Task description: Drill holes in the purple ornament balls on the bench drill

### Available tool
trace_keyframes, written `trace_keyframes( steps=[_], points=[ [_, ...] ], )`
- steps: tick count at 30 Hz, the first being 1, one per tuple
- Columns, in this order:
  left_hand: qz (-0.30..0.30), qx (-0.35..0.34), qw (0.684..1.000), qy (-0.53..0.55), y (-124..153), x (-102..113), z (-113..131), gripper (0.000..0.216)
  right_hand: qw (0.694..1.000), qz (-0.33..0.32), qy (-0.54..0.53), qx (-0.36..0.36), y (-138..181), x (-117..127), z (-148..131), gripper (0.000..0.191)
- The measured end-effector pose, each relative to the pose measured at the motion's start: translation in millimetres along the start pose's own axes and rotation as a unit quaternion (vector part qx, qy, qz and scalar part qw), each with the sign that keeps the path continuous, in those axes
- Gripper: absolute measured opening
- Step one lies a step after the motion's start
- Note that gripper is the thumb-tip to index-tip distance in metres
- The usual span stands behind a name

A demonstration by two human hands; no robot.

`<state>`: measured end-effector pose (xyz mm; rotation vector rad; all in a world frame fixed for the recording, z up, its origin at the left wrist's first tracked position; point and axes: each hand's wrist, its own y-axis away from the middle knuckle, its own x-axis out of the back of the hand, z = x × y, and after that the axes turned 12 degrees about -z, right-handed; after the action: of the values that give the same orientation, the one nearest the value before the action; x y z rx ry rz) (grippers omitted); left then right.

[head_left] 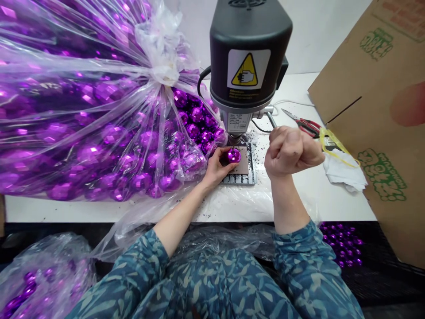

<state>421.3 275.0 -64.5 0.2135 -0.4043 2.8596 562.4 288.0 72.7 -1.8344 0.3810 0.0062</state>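
Observation:
My left hand [219, 167] pinches a shiny purple faceted ball [234, 155] between thumb and fingers. The ball rests on a small square board [243, 164] on the slotted metal base [253, 177] of a bench drill press [250, 48]. Directly above the ball is the drill's chuck [234, 138], its tip close to or touching the ball's top; I cannot tell which. To the right, my right hand [292, 150] is closed in a fist at the end of the drill press lever [271, 118], whose grip is hidden inside the fingers.
A large tied clear bag [99, 133] of purple balls fills the left side. Red-handled scissors [307, 126], white paper [345, 170] and a cardboard box [375, 110] stand right. Dark shavings litter the white table [83, 212]. More purple balls [343, 243] lie below its edge.

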Motion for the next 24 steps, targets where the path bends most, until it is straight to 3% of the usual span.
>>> trace_keyframes(
  steps=[7,9,11,14,18,20,22,24],
  points=[
    [0.043,0.002,0.998,-0.035,7,0,7,0.055,0.997,-0.001,-0.035,-0.076,-61,-24,-14,0.061],
    [0.052,-0.038,0.993,-0.098,24,0,19,0.051,0.996,0.004,-0.028,-0.081,-69,-27,-11,0.057],
    [0.013,-0.124,0.98,-0.156,51,-2,35,0.046,0.996,0.006,-0.02,-0.082,-70,-28,-7,0.053],
    [-0.131,-0.262,0.935,-0.198,103,-8,53,0.046,0.997,0.003,-0.022,-0.078,-67,-27,-4,0.05],
    [-0.269,-0.356,0.811,-0.379,161,-14,50,0.037,0.997,0.003,-0.039,-0.064,-65,-27,-5,0.052],
    [-0.296,-0.365,0.775,-0.423,170,-13,45,0.039,0.996,-0.001,-0.051,-0.067,-66,-27,-7,0.052],
    [-0.282,-0.383,0.78,-0.407,163,-7,43,0.051,0.996,-0.002,-0.054,-0.071,-66,-27,-7,0.053],
    [-0.212,-0.406,0.801,-0.385,139,2,45,0.047,0.997,-0.004,-0.046,-0.067,-67,-26,-8,0.056]
  ],
)
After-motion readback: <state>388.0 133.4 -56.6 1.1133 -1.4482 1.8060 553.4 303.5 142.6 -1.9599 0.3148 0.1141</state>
